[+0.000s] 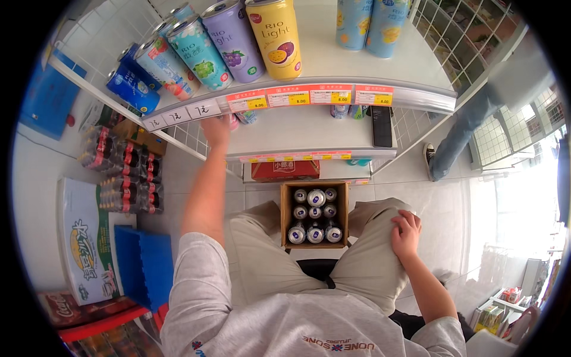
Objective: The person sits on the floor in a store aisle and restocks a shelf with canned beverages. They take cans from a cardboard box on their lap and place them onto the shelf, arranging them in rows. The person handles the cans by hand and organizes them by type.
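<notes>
My left hand (pixel 216 130) reaches onto the middle shelf below the shelf edge, beside a pink-topped can (pixel 233 122); its fingers are partly hidden, and whether it grips anything does not show. My right hand (pixel 407 230) rests on my right knee with fingers slightly curled, holding nothing. Between my knees stands an open cardboard box (pixel 285 215) with several upright drink cans (pixel 315 212), silver lids up. On the top shelf stand a yellow RIO can (pixel 277 42), a purple can (pixel 234 44), a teal can (pixel 200 56) and blue cans (pixel 132 89).
A black smartphone (pixel 382 126) lies on the middle shelf (pixel 296 134). Below it sits a red carton (pixel 285 170). Wrapped bottle packs (pixel 127 160) and a blue crate (pixel 142 267) are at the left. A person's leg (pixel 464 134) is at the right, beyond the wire side panel.
</notes>
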Action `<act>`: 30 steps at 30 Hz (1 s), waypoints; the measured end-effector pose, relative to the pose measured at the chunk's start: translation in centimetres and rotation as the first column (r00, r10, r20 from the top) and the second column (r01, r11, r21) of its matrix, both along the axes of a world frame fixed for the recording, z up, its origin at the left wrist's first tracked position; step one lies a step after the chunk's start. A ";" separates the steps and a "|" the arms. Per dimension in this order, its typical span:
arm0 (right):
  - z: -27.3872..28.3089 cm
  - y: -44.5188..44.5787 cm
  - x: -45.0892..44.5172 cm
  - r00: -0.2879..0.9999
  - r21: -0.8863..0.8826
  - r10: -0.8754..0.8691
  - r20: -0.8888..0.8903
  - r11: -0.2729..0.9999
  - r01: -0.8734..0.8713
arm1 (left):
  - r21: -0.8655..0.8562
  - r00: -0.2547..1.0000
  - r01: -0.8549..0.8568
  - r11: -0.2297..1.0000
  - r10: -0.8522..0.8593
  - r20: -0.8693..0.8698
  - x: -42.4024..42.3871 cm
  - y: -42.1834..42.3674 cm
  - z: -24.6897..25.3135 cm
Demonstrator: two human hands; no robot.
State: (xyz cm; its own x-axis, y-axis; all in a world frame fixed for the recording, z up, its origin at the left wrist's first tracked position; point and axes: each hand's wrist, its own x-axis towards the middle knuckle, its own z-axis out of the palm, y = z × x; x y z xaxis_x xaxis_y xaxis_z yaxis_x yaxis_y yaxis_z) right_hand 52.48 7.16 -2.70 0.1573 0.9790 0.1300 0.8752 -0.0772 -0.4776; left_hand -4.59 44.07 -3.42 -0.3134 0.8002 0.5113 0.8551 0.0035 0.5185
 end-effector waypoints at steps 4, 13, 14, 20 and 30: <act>-0.4 -0.1 0.3 1.000 0.015 0.017 0.015 1.000 -0.017 | -0.147 0.945 -0.058 0.987 0.102 0.311 3.0 -2.2 -2.8; -0.5 -0.5 0.7 1.000 0.007 0.018 0.014 1.000 -0.018 | -0.067 0.812 0.327 0.943 -0.244 0.530 12.8 -14.0 -3.5; -0.5 -0.6 0.7 1.000 0.001 0.012 0.013 1.000 -0.012 | -0.089 0.787 0.371 0.924 -0.262 0.559 13.6 -16.4 -3.2; 0.3 0.0 0.0 0.962 0.064 0.243 0.122 0.966 -0.252 | -0.310 0.757 0.418 0.854 -0.138 0.638 13.0 -31.6 -6.7; 1.2 3.1 -9.4 0.606 -0.013 0.734 0.306 0.639 -0.769 | -0.516 0.863 0.496 0.698 -0.462 0.205 8.7 -41.3 0.4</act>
State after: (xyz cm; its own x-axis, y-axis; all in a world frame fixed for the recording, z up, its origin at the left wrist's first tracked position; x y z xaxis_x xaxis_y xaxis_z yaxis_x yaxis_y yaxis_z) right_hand 43.13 10.22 -1.49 -0.6840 0.7118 0.1595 0.6873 0.7022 -0.1859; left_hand 4.14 2.81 -3.01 0.1755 0.9831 -0.0524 0.7891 -0.1086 0.6046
